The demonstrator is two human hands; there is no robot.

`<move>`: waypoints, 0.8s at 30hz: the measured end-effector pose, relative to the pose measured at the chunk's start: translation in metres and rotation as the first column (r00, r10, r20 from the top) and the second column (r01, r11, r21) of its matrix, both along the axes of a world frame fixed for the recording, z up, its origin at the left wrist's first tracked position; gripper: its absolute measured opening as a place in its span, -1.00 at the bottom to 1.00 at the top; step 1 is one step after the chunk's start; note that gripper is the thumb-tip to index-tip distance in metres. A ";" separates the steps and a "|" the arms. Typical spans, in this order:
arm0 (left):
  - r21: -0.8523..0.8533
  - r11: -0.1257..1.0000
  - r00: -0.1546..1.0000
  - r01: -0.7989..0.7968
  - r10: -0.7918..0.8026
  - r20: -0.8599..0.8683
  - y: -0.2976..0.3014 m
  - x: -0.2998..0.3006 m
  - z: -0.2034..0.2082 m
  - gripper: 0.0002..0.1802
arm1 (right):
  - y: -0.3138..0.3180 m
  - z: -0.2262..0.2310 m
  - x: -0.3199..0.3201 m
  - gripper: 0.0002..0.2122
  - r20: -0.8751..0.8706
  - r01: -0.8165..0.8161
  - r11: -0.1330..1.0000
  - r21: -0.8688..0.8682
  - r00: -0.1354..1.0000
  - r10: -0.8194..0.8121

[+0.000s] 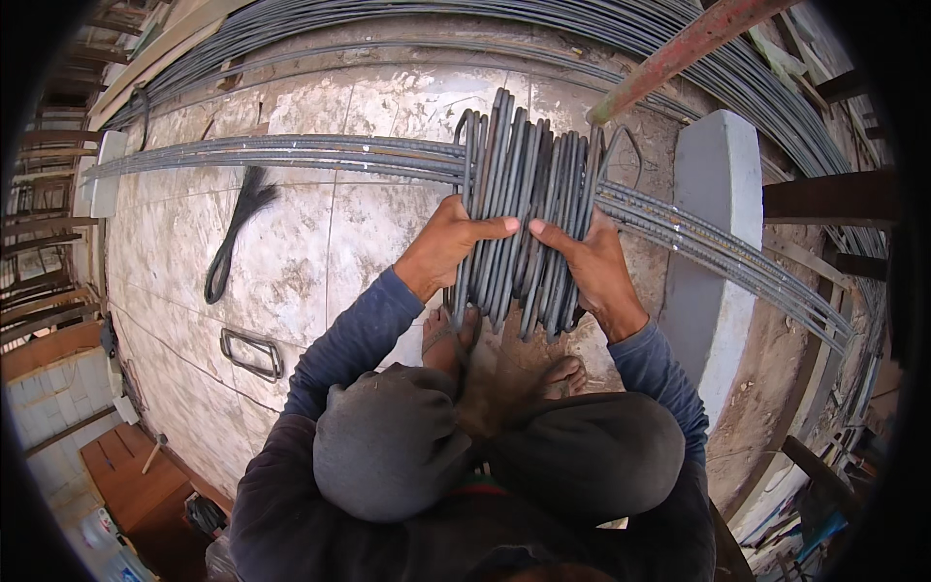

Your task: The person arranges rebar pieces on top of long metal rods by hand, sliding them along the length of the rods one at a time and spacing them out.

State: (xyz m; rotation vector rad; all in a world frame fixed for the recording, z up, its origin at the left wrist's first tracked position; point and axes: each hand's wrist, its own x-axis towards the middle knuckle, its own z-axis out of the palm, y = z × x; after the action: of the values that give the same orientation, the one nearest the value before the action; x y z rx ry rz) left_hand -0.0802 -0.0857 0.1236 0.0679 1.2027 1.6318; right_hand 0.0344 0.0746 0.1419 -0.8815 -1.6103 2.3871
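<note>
A thick stack of steel rebar stirrups point(524, 184) hangs around several long ribbed rebars point(291, 152) in front of me. My left hand point(442, 248) grips the stack's left side, its thumb laid across the front bars. On the right side, my right hand point(601, 272) clasps the stack, with its thumb pointing inward. The two thumb tips nearly meet at the middle. The other fingers are mostly hidden behind the stirrups. One stirrup at the stack's right end leans outward.
A grey block point(716, 233) supports the rebars at right; a pale block point(109, 175) is under their left end. A bundle of tie wire point(233, 238) and loose stirrups point(252, 354) lie left. A reddish pole point(679, 60) slants overhead. Long rods point(407, 21) run along the far side.
</note>
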 end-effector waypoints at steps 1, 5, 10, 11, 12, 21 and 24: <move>-0.009 0.998 0.997 -0.066 0.065 -0.030 -0.011 -0.006 0.003 -0.63 | -0.007 0.004 -0.011 -0.61 -0.010 -0.068 0.997 -0.033 0.998 0.067; -0.065 0.980 0.979 -0.185 0.179 -0.092 -0.057 -0.038 0.011 -0.59 | -0.042 -0.015 -0.057 -0.64 -0.093 -0.219 0.974 -0.052 0.972 0.214; -0.097 0.976 0.978 -0.194 0.184 -0.102 -0.107 -0.071 0.011 -0.59 | -0.088 -0.035 -0.087 -0.68 -0.183 -0.261 0.951 -0.167 0.956 0.230; -0.112 0.981 0.985 -0.157 0.148 -0.087 -0.112 -0.077 0.006 -0.59 | -0.092 -0.038 -0.089 -0.69 -0.174 -0.304 0.910 -0.283 0.949 0.263; -0.195 0.970 0.980 -0.144 0.112 -0.167 -0.117 -0.080 0.000 -0.60 | -0.098 -0.050 -0.088 -0.70 -0.114 -0.300 0.896 -0.326 0.954 0.277; -0.159 0.978 0.980 -0.133 0.106 -0.168 -0.132 -0.067 -0.070 -0.51 | -0.121 -0.130 -0.069 -0.61 -0.115 -0.162 0.969 -0.187 0.983 0.142; -0.186 0.968 0.958 -0.169 0.117 -0.262 -0.147 -0.069 -0.112 -0.52 | -0.118 -0.151 -0.067 -0.46 -0.221 -0.294 0.956 -0.002 0.932 0.286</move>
State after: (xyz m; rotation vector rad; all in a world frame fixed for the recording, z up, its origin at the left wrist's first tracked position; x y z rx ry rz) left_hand -0.1493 -0.2322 0.0118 0.0559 1.5977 1.6486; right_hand -0.0324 -0.0434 -0.0090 -0.3847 -1.7161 2.6015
